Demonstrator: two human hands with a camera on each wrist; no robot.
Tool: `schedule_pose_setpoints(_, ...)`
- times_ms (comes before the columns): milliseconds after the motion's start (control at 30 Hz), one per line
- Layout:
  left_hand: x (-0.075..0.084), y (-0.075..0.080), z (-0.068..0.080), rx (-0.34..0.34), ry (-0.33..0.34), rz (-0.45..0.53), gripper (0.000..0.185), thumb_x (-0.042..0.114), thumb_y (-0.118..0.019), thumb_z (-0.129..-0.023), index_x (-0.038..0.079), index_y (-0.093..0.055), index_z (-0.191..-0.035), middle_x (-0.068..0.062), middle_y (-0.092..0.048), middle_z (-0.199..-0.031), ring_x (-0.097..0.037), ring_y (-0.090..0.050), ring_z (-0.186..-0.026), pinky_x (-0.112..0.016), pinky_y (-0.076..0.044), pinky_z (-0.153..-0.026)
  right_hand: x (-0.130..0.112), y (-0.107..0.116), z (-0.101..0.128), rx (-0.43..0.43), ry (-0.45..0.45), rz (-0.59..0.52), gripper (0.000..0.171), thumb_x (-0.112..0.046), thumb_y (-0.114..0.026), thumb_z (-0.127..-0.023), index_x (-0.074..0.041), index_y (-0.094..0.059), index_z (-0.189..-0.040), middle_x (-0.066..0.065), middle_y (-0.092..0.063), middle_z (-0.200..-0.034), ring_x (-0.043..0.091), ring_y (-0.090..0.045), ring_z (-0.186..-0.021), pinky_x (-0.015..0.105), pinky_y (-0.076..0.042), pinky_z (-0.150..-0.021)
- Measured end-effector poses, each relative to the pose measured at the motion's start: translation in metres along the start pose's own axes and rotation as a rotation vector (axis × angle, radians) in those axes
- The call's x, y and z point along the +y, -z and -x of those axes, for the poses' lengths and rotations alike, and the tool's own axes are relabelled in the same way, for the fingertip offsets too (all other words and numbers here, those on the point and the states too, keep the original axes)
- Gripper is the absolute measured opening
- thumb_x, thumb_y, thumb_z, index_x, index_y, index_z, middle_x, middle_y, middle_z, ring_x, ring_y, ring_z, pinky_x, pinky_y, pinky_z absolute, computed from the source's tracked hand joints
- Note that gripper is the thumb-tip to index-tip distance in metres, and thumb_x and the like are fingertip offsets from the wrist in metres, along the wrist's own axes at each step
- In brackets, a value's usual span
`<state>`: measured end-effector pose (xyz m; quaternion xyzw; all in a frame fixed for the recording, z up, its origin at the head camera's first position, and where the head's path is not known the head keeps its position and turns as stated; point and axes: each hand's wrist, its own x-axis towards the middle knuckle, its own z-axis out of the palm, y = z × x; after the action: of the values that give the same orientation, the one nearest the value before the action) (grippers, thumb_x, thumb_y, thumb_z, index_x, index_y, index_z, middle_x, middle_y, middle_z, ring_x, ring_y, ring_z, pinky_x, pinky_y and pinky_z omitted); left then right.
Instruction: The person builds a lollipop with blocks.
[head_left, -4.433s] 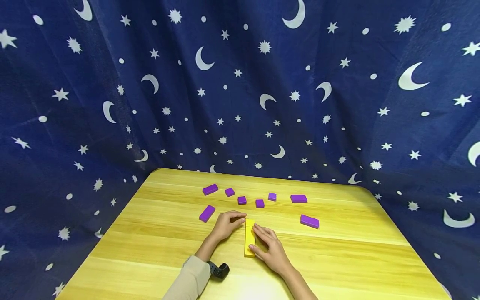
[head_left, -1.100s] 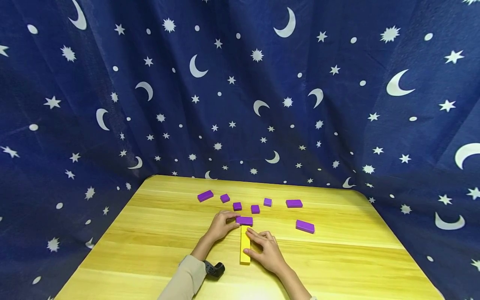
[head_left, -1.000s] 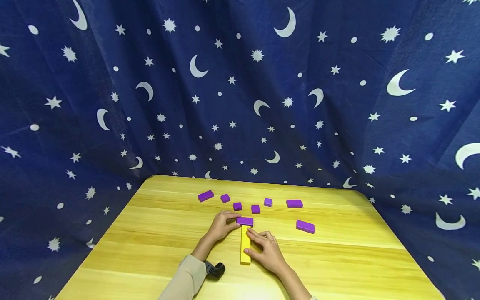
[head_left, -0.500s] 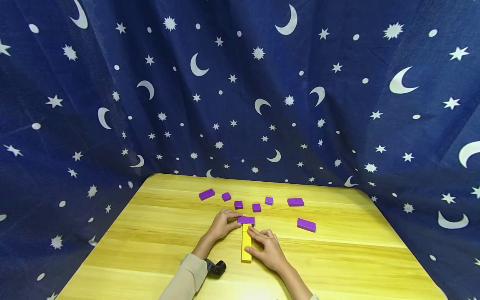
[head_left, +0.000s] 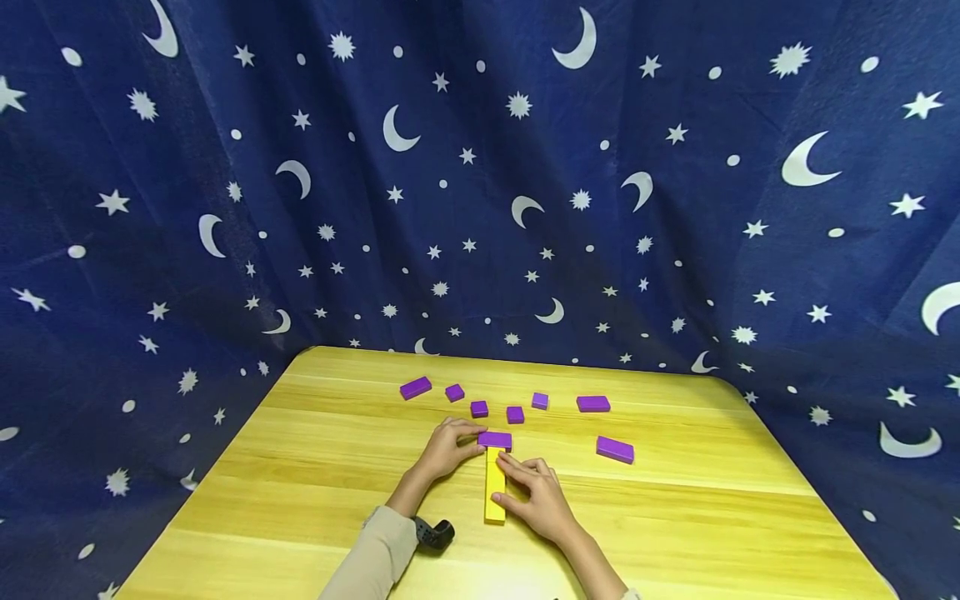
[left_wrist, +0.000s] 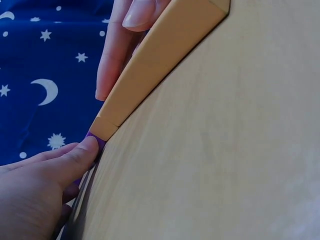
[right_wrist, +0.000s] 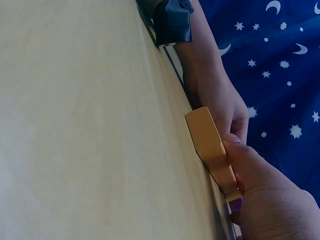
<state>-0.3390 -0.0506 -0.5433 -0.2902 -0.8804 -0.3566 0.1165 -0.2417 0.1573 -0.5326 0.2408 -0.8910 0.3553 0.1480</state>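
On the wooden table a yellow bar of blocks [head_left: 495, 492] points away from me, with a seam near its far end. Crosswise against that end lies a purple rectangular block [head_left: 496, 439], making a T shape. My left hand [head_left: 444, 450] pinches the purple block's left end between thumb and fingers. In the left wrist view the left thumb [left_wrist: 82, 155] presses its near side. My right hand [head_left: 542, 502] rests along the yellow bar's right side, index fingertip and thumb touching it, fingers fairly straight. Much of the purple block is hidden in both wrist views.
Beyond the T lie several small purple blocks, one of them a lighter purple block [head_left: 540, 401]. Longer purple blocks lie at the back left [head_left: 416, 388] and on the right [head_left: 615, 450]. A dark blue curtain [head_left: 480, 208] stands behind the table [head_left: 712, 517].
A purple block that lay to the left of my left hand now sits across the yellow bar's far end, in my left hand's grip. Over the last second the hands have barely moved.
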Motion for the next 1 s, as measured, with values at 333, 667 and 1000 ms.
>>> schedule_pose_setpoints(333, 0.003, -0.001, 0.000, 0.011, -0.010, -0.005, 0.035, 0.032, -0.066, -0.085, 0.015, -0.067, -0.116, 0.001, -0.063, -0.113, -0.017, -0.052, -0.103, -0.036, -0.043, -0.090, -0.001, 0.001, 0.000, -0.001, -0.004, -0.008, 0.058, -0.047, -0.066, -0.080, -0.013, -0.058, -0.127, -0.010, -0.049, -0.134, 0.007, -0.042, -0.098, 0.037, -0.038, -0.081)
schedule_pose_setpoints(667, -0.001, 0.004, -0.004, 0.065, 0.041, 0.106, 0.039, 0.033, -0.070, -0.082, 0.015, -0.066, -0.116, -0.001, -0.063, -0.114, -0.019, -0.055, -0.108, -0.037, -0.044, -0.094, 0.002, -0.002, 0.000, 0.018, 0.019, 0.000, 0.056, -0.043, -0.068, -0.080, -0.012, -0.059, -0.126, -0.007, -0.050, -0.133, 0.005, -0.041, -0.095, 0.035, -0.037, -0.079)
schedule_pose_setpoints(1000, -0.007, 0.015, -0.026, 0.230, 0.080, 0.171, 0.023, 0.013, -0.066, -0.086, 0.004, -0.069, -0.107, -0.008, -0.066, -0.103, -0.020, -0.062, -0.086, -0.030, -0.054, -0.072, 0.001, -0.002, 0.000, 0.010, -0.002, -0.021, 0.057, -0.043, -0.068, -0.080, -0.012, -0.058, -0.126, -0.007, -0.050, -0.133, 0.005, -0.041, -0.095, 0.036, -0.036, -0.080)
